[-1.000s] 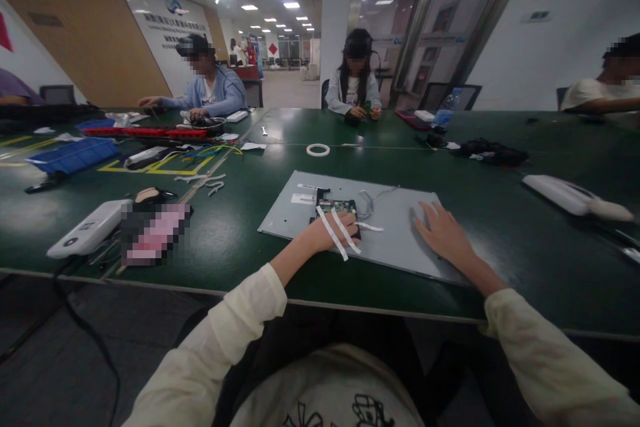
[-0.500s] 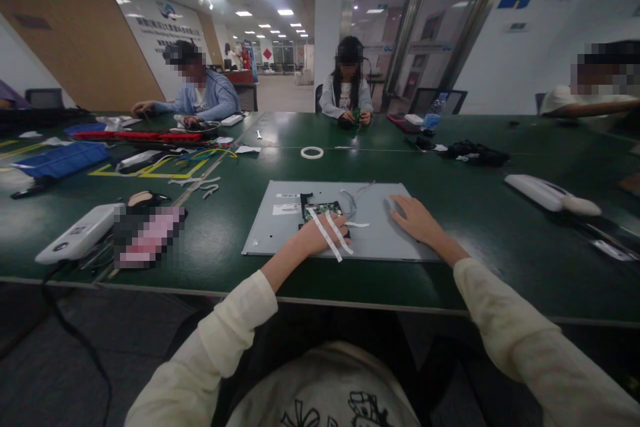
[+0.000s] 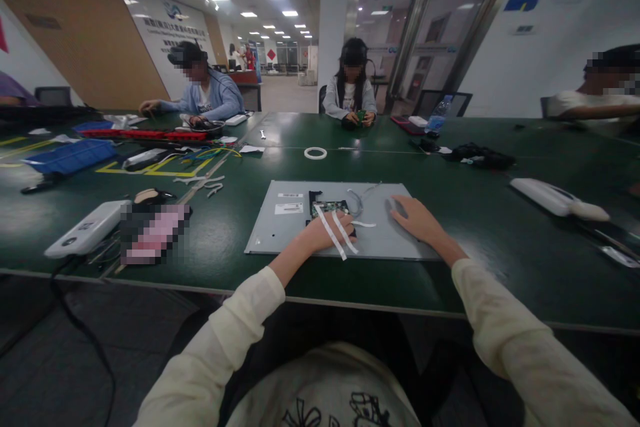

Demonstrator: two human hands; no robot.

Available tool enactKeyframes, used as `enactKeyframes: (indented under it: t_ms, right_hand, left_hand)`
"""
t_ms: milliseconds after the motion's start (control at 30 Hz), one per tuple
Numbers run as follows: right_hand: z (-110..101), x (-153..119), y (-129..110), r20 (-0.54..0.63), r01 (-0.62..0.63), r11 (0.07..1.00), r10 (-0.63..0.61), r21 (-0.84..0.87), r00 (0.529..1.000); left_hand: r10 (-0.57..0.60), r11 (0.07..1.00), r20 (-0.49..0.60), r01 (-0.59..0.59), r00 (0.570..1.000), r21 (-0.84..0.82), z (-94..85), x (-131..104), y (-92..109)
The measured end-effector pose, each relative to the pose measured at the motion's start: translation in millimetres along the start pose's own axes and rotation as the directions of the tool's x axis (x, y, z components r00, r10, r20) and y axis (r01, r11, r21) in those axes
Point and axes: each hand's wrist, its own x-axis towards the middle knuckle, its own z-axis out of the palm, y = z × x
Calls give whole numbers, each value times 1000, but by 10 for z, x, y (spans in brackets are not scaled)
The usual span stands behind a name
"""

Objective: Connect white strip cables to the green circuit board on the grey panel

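A flat grey metal panel (image 3: 265, 230) with white labels lies on the green table in front of me. On it sits a green circuit board (image 3: 330, 205) in a black bracket, a grey cable (image 3: 356, 200) beside it. My left hand (image 3: 325, 233) is closed around the board's near side, its fingertips partly hidden. White tape strips (image 3: 333, 232) hang across the back of that hand. My right hand (image 3: 417, 217) rests at the panel's right side, fingers stretched out and holding nothing.
A tape roll (image 3: 315, 153) lies beyond the panel. To the left are a white power bank-like device (image 3: 87, 230), a pink pixelated item (image 3: 157, 233) and a blue tray (image 3: 73, 157). A white device (image 3: 540, 197) lies right. People sit across the table.
My left hand and the circuit board have shifted slightly right across the panel, uncovering more of the labels' side. The right hand stays in place. The view has turned a little.
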Motion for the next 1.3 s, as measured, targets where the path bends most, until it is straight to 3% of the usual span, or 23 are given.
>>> enactKeyframes:
  t_ms: [500, 933, 1167, 1300]
  right_hand:
    - [31, -5, 45, -37, -40, 997, 43, 65, 998]
    - [36, -12, 80, -66, -64, 993, 71, 99, 995]
    - [5, -21, 49, -81, -71, 991, 80, 109, 993]
    - [32, -11, 77, -81, -63, 992, 71, 108, 994]
  left_hand:
    - [-58, 998, -38, 58, 998, -1, -52, -40, 42]
    - [-272, 945, -78, 251, 959, -207, -63, -186, -63]
    - [-412, 879, -10, 394, 911, -266, 10, -212, -57]
    - [-406, 869, 27, 395, 914, -298, 40, -221, -81]
